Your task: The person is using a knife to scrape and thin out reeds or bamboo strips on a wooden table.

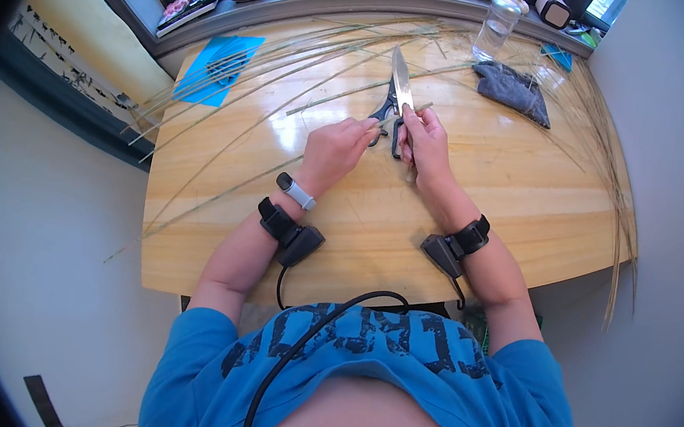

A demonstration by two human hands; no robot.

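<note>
Left hand (337,156) pinching thin stalk (392,119), fingertips together, apparently steadying it. Right hand (425,147) curled round, thumb low on broad blade (402,81), seemingly for control; whether it joins black handles (389,103), cannot tell. Tip toward surface's (527,218) far edge, away from body. Loose stalks (321,104) overhang left edge, too long, perhaps. Pouch (514,91) near far right corner.

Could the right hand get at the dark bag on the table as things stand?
Probably yes: the dark bag lies ahead and to the right of the right hand, with no obstacle showing between. The hand appears to hold the metal blade, though, so its grip would likely need freeing first.
</note>
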